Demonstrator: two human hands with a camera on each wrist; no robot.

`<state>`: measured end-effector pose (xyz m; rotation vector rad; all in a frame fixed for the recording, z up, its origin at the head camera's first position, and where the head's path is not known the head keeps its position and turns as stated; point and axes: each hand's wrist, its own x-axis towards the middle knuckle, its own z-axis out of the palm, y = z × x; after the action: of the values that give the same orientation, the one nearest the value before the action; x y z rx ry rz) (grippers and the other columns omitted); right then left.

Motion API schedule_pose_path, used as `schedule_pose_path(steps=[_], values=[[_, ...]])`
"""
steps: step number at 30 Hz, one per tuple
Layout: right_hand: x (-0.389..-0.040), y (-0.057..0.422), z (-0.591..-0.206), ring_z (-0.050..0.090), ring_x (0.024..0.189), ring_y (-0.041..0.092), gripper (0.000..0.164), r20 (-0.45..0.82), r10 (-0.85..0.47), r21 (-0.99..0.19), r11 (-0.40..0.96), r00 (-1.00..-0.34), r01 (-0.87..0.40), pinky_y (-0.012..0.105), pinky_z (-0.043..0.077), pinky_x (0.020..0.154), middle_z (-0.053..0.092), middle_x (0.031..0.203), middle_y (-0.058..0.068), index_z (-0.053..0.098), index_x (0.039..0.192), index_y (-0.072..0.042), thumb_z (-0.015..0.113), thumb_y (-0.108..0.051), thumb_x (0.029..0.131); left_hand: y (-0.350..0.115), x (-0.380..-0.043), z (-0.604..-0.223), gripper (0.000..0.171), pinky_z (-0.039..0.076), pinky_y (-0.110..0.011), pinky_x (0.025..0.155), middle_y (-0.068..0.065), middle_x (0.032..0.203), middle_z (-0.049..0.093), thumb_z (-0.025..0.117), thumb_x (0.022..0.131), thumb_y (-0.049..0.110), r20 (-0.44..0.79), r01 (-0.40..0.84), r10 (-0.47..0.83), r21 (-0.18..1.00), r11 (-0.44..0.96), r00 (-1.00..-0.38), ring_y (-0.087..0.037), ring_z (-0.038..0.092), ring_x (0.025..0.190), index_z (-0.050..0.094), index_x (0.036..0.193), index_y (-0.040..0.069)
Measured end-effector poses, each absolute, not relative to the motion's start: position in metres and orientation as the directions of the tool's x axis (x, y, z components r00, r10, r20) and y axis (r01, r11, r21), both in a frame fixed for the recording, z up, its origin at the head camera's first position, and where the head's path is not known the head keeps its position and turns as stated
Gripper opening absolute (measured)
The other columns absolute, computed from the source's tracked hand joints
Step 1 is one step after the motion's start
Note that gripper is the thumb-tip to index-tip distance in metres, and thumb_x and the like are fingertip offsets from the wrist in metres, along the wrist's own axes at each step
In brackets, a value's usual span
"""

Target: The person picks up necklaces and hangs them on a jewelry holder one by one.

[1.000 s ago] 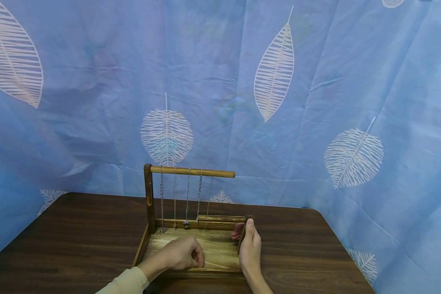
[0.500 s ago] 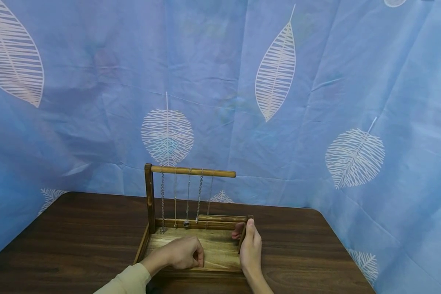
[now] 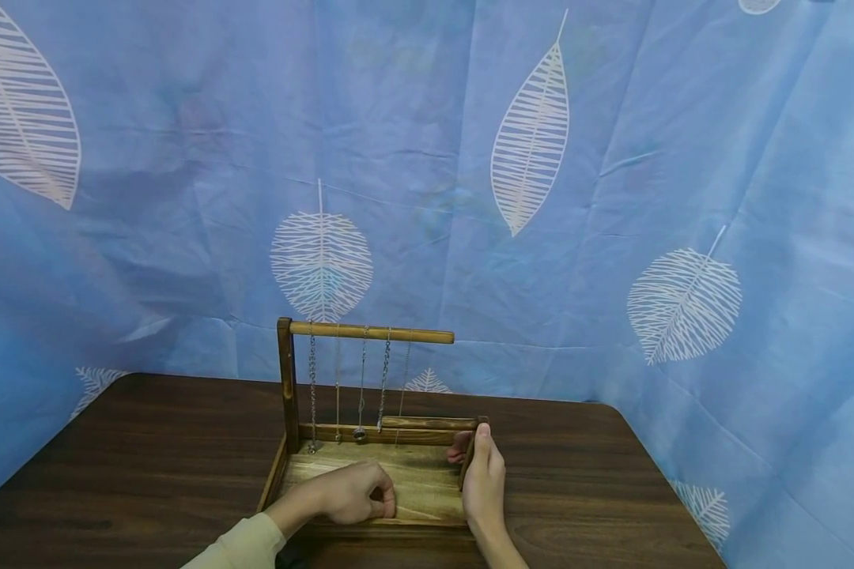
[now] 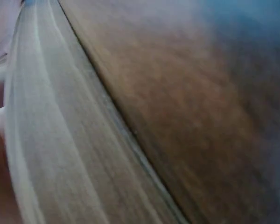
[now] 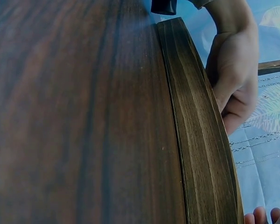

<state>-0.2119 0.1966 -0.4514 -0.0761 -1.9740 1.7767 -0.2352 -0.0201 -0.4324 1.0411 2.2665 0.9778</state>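
Note:
A wooden jewelry stand with a shallow tray base stands on the table. Several chain necklaces hang from its tall upper bar. My right hand grips the short right post, its fingers wrapped behind, under the lower bar. Inside the tray, near the front wall, my left hand has curled fingers with the tips down by the tray floor. The right wrist view shows the left hand behind the front wall; its fingertips are partly hidden, and nothing shows in them.
The dark wood-grain table has rounded far corners. Behind it hangs a blue cloth with white leaf prints. A small black object appears near the left wrist in the right wrist view.
Both hands stay where they were on the stand. Only a very slight shift of the head view shows.

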Motion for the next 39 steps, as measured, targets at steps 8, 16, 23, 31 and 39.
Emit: schedule_pose_path(steps=[8,16,23,31,39], values=[[-0.212,0.197,-0.452,0.063,0.078,0.030,0.061,0.308,0.352,-0.950,0.157,-0.884,-0.269,0.042,0.056,0.076,0.063,0.088,0.017,0.064,0.103,0.007,0.026,-0.040,0.112,-0.024,-0.230,-0.420,0.014,0.038,-0.022,0.059,0.001,0.086,0.066,0.061,0.099,0.003,-0.072,0.373,0.800,0.857,0.355,-0.595,-0.006,0.048,0.064,0.071,0.089,0.004],[-0.212,0.196,-0.453,0.063,0.077,0.029,0.060,0.317,0.361,-0.948,0.151,-0.877,-0.281,0.039,0.056,0.074,0.063,0.087,0.017,0.065,0.101,0.006,0.026,-0.039,0.112,-0.027,-0.224,-0.408,0.014,0.041,-0.023,0.060,0.002,0.088,0.067,0.061,0.101,0.006,-0.026,0.325,0.789,0.902,0.283,-0.614,-0.008,0.050,0.068,0.071,0.093,0.001],[-0.212,0.197,-0.452,0.063,0.077,0.030,0.060,0.327,0.352,-0.944,0.167,-0.877,-0.285,0.039,0.057,0.075,0.063,0.088,0.018,0.064,0.102,0.007,0.027,-0.039,0.112,-0.031,-0.221,-0.399,0.017,0.053,-0.030,0.068,-0.007,0.092,0.067,0.061,0.101,0.009,0.019,0.267,0.809,0.948,0.172,-0.588,-0.024,0.064,0.080,0.069,0.099,-0.006],[-0.212,0.196,-0.452,0.063,0.077,0.030,0.059,0.321,0.356,-0.946,0.157,-0.878,-0.283,0.040,0.057,0.075,0.063,0.087,0.018,0.065,0.102,0.004,0.026,-0.039,0.112,-0.033,-0.221,-0.392,0.021,0.056,-0.041,0.085,-0.007,0.098,0.069,0.057,0.103,0.009,0.072,0.245,0.833,0.966,0.078,-0.548,-0.017,0.065,0.089,0.066,0.107,-0.010],[-0.211,0.196,-0.452,0.062,0.077,0.030,0.060,0.322,0.356,-0.946,0.162,-0.877,-0.281,0.041,0.056,0.075,0.062,0.086,0.017,0.065,0.100,0.003,0.025,-0.040,0.112,-0.032,-0.219,-0.385,0.024,0.052,-0.047,0.093,-0.014,0.102,0.072,0.057,0.104,0.015,0.104,0.120,0.829,0.992,-0.044,-0.549,-0.024,0.068,0.098,0.064,0.110,-0.007]])
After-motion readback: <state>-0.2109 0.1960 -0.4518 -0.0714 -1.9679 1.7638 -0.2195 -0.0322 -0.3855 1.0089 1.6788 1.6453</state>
